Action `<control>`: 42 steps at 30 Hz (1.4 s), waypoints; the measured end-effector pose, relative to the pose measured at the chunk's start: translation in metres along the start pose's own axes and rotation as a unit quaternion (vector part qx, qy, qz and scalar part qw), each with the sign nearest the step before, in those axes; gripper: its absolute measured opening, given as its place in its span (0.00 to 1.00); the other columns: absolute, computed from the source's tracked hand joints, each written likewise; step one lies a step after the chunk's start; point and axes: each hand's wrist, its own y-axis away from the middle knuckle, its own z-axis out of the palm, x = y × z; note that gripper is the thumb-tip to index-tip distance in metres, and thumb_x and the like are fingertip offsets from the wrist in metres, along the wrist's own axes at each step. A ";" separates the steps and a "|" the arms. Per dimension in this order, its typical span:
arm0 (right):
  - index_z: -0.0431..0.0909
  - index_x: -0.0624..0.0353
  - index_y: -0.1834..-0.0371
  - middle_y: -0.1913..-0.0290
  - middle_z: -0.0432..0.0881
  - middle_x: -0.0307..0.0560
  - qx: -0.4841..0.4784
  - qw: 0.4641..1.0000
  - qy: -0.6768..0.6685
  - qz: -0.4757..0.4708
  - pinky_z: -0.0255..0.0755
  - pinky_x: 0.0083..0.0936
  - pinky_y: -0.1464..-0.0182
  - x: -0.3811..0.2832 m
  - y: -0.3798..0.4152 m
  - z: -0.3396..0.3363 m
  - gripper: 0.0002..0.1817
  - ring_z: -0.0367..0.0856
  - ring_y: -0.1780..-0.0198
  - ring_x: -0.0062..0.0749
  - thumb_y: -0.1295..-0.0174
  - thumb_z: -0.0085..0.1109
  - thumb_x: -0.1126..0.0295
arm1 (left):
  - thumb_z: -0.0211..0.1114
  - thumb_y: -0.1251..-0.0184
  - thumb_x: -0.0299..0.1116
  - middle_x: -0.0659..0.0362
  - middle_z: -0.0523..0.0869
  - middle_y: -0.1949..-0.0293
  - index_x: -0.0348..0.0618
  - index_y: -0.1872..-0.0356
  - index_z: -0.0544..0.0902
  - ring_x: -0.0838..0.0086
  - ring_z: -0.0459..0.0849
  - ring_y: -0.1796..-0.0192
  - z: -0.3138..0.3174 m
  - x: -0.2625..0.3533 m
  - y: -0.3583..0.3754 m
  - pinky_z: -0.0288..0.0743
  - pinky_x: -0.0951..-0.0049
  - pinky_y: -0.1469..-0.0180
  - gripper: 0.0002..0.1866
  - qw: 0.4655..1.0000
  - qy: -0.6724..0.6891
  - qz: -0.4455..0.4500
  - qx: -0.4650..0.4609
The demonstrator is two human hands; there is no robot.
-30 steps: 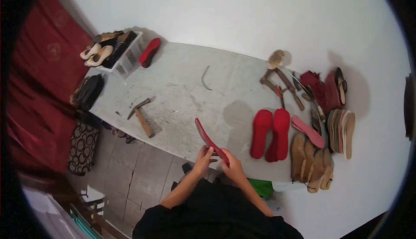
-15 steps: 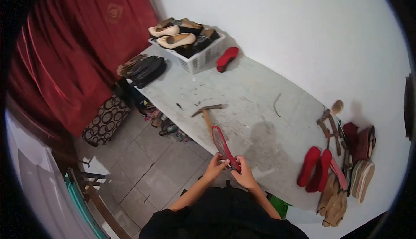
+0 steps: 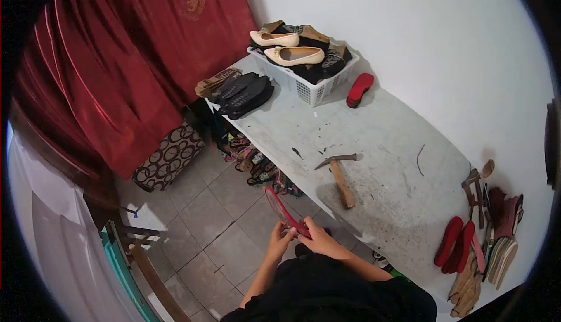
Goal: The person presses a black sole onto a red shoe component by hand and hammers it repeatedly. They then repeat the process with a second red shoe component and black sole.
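A red-rimmed shoe sole (image 3: 283,210), its greyish face turned toward the left, is held up in front of my body, past the table's near edge and above the tiled floor. My left hand (image 3: 280,239) pinches its lower end from the left. On the other side, my right hand (image 3: 317,240) grips the same end, thumb toward the other hand. Closest on the table is a hammer (image 3: 343,189) with a wooden handle, lying flat and apart from both hands.
The pale table (image 3: 397,141) carries a white basket (image 3: 315,92) heaped with shoes, black soles (image 3: 248,95) and a red sole (image 3: 359,90). Red shoe pieces (image 3: 450,237), tools (image 3: 474,196) and striped insoles (image 3: 501,260) lie right. Sandals (image 3: 257,167) are below the table; a chair (image 3: 146,263) stands left.
My view has swung left, so the table and its things appear farther right. The sole, in both hands, now shows over the floor instead of over the table edge.
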 end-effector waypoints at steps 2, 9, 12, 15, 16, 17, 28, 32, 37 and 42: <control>0.60 0.61 0.53 0.65 0.76 0.60 -0.025 0.999 0.002 0.028 0.71 0.37 0.64 -0.010 -0.010 0.003 0.19 0.80 0.63 0.52 0.44 0.56 0.70 | 0.64 0.39 0.35 0.61 0.76 0.63 0.42 0.60 0.70 0.77 0.78 0.64 -0.013 -0.004 -0.005 0.70 0.77 0.64 0.13 0.999 0.019 -0.007 0.029; 0.58 0.57 0.49 0.66 0.76 0.67 -0.058 0.997 -0.009 0.058 0.69 0.44 0.64 0.001 -0.068 0.009 0.22 0.76 0.58 0.62 0.43 0.55 0.67 | 0.64 0.40 0.35 0.60 0.75 0.63 0.43 0.59 0.69 0.76 0.79 0.63 -0.035 0.012 -0.047 0.70 0.76 0.63 0.14 0.998 0.047 -0.016 0.033; 0.57 0.58 0.48 0.65 0.76 0.68 -0.058 0.996 0.023 0.064 0.69 0.45 0.64 0.010 -0.105 0.010 0.22 0.76 0.58 0.63 0.42 0.54 0.67 | 0.65 0.40 0.36 0.60 0.75 0.62 0.43 0.59 0.69 0.75 0.79 0.63 -0.043 0.029 -0.084 0.71 0.76 0.63 0.15 0.999 0.029 -0.017 0.028; 0.56 0.59 0.47 0.65 0.75 0.70 -0.038 0.998 0.031 0.048 0.68 0.46 0.65 0.007 -0.145 0.006 0.23 0.76 0.59 0.64 0.42 0.53 0.67 | 0.66 0.41 0.36 0.60 0.75 0.62 0.42 0.59 0.69 0.75 0.79 0.63 -0.055 0.050 -0.120 0.71 0.75 0.63 0.16 0.998 -0.006 -0.052 0.036; 0.56 0.61 0.47 0.65 0.75 0.69 -0.042 0.997 0.027 0.063 0.68 0.47 0.65 -0.005 -0.158 -0.002 0.23 0.75 0.61 0.65 0.42 0.53 0.67 | 0.66 0.41 0.36 0.60 0.76 0.63 0.42 0.59 0.70 0.75 0.79 0.63 -0.059 0.059 -0.137 0.71 0.75 0.64 0.16 0.998 -0.017 -0.050 0.024; 0.56 0.61 0.47 0.65 0.75 0.69 -0.038 0.997 0.027 0.064 0.68 0.47 0.65 -0.002 -0.172 -0.002 0.23 0.75 0.61 0.65 0.42 0.53 0.67 | 0.66 0.41 0.37 0.60 0.76 0.63 0.42 0.59 0.70 0.75 0.79 0.63 -0.062 0.068 -0.152 0.71 0.74 0.64 0.17 0.998 -0.026 -0.049 0.012; 0.56 0.58 0.47 0.64 0.77 0.66 0.127 0.991 0.026 0.036 0.69 0.45 0.62 -0.015 -0.250 -0.031 0.22 0.76 0.60 0.63 0.42 0.53 0.68 | 0.66 0.42 0.30 0.62 0.77 0.65 0.41 0.63 0.71 0.79 0.78 0.64 -0.054 0.130 -0.258 0.72 0.78 0.61 0.12 0.995 -0.021 0.022 -0.095; 0.58 0.58 0.47 0.62 0.77 0.64 0.164 0.986 -0.005 0.032 0.70 0.41 0.60 -0.004 -0.255 -0.030 0.21 0.77 0.58 0.59 0.42 0.53 0.67 | 0.65 0.41 0.31 0.61 0.78 0.67 0.41 0.63 0.73 0.78 0.79 0.65 -0.056 0.127 -0.277 0.72 0.79 0.62 0.11 0.987 -0.060 -0.012 -0.145; 0.59 0.58 0.48 0.60 0.77 0.62 0.230 0.962 -0.069 0.129 0.69 0.38 0.56 -0.002 -0.274 -0.024 0.21 0.78 0.55 0.54 0.40 0.53 0.65 | 0.64 0.40 0.33 0.61 0.78 0.67 0.41 0.62 0.74 0.78 0.79 0.66 -0.063 0.127 -0.316 0.72 0.79 0.62 0.10 0.967 -0.116 0.006 -0.226; 0.59 0.61 0.47 0.60 0.75 0.53 0.311 0.935 -0.058 0.162 0.68 0.28 0.54 -0.010 -0.305 -0.017 0.20 0.76 0.57 0.32 0.39 0.53 0.70 | 0.60 0.37 0.33 0.62 0.79 0.65 0.41 0.58 0.74 0.79 0.78 0.68 -0.074 0.155 -0.358 0.73 0.79 0.64 0.10 0.937 -0.159 0.020 -0.311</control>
